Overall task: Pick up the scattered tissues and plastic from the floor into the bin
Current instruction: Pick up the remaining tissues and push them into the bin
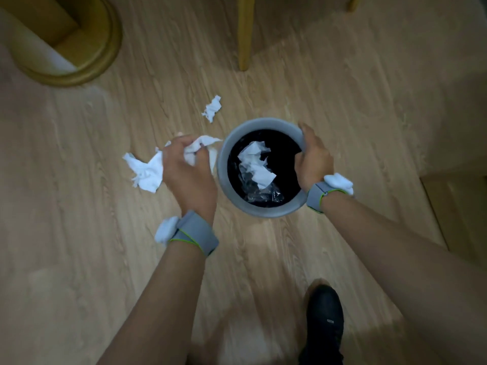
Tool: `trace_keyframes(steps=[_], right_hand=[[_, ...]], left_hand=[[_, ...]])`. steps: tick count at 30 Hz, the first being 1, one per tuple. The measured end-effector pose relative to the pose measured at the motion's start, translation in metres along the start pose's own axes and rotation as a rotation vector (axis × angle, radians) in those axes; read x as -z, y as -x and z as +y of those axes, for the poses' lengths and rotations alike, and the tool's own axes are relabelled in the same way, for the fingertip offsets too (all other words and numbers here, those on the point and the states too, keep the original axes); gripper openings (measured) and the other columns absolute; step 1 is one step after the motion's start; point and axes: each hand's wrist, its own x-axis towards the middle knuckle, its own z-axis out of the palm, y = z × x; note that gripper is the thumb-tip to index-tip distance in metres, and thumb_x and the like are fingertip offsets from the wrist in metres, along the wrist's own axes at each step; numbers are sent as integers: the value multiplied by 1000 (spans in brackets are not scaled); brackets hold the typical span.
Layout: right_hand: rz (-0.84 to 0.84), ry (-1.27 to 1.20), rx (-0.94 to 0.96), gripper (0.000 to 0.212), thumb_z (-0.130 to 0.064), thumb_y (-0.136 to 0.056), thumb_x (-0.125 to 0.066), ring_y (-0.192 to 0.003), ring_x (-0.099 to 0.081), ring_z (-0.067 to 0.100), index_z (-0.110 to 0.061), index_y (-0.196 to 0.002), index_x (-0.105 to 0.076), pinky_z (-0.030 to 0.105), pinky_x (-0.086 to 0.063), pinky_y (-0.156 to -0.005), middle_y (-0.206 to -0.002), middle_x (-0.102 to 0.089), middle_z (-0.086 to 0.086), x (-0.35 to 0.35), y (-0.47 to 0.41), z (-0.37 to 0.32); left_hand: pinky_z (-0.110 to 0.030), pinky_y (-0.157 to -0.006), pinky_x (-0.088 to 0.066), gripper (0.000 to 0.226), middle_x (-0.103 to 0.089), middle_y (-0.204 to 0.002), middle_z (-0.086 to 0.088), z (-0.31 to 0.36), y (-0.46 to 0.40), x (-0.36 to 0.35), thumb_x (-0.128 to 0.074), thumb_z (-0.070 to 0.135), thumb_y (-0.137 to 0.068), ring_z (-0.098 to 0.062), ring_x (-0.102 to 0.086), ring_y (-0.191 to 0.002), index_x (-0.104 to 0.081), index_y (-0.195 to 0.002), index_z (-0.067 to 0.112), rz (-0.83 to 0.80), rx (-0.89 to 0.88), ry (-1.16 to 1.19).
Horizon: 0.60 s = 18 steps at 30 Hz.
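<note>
A round grey bin [237, 204] with a black inside stands on the wooden floor; white tissue [254, 159] and clear plastic [266, 194] lie in it. My right hand [312, 159] grips the bin's right rim. My left hand [184, 164] is closed on a crumpled white tissue [204, 143] just left of the bin. A larger white tissue [146, 171] lies on the floor at my left hand's outer side, partly hidden by it. A small crumpled tissue [212, 108] lies farther away, above the bin.
A round yellow furniture base [87, 64] sits at the top left. A yellow chair leg [245, 35] stands beyond the bin. My black shoe [325, 320] is at the bottom right. A wooden edge [453, 212] lies at the right. Both wrists wear grey bands.
</note>
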Motion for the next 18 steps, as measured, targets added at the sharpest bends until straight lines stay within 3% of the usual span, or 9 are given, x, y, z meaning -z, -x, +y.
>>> trace_keyframes(steps=[3,6,8,10,12,14,18], right_hand=[[-5,-9,-25,72,2,-93,-45,-117,-61,43,-26,-158,-35,48,-49,-98,-137,-60,19,3,4,-3],[6,-17,-47,73,2,-91,-47,-121,-59,44,-27,-157,-37,48,-48,-100,-140,-58,21,1,5,-6],[23,-1,-39,73,2,-90,-48,-118,-60,44,-26,-157,-37,47,-48,-98,-138,-58,21,-2,4,-4],[39,-4,-27,73,3,-89,-48,-115,-61,45,-26,-156,-39,47,-49,-95,-137,-59,21,-5,4,-3],[56,-4,-28,71,2,-89,-47,-110,-63,45,-25,-154,-42,46,-50,-89,-133,-61,22,-7,2,-3],[67,-2,-45,68,3,-89,-47,-101,-64,48,-24,-151,-47,45,-49,-79,-124,-63,24,-7,1,-3],[-2,-7,-30,61,-4,-92,-51,-94,-63,48,-23,-149,-46,40,-43,-71,-117,-62,25,-7,11,-10]], left_hand=[[-12,-84,-42,13,-67,-106,-8,34,9,-20,-68,4,-92,-14,-60,-95,-74,-99,13,-251,-72,-50],[-35,-72,-53,13,-71,-96,-14,36,22,-37,-63,2,-94,-27,-67,-86,-75,-96,8,-561,-30,-150],[-36,-83,-52,22,-69,-110,-17,30,28,-48,-66,6,-94,-31,-67,-102,-74,-115,5,-730,-55,-279],[-35,-99,-47,47,-60,-136,-15,24,31,-51,-71,19,-95,-29,-57,-124,-61,-141,14,-831,-64,-357],[-37,-108,-44,61,-52,-149,-11,25,33,-49,-73,27,-95,-26,-50,-136,-51,-151,19,-859,-90,-357],[-36,-108,-46,63,-51,-150,-7,27,35,-39,-73,34,-95,-22,-52,-135,-49,-152,22,-805,-131,-324],[-30,-91,-54,45,-52,-134,6,26,25,7,-65,48,-97,-11,-66,-109,-57,-138,31,-507,-40,-236]])
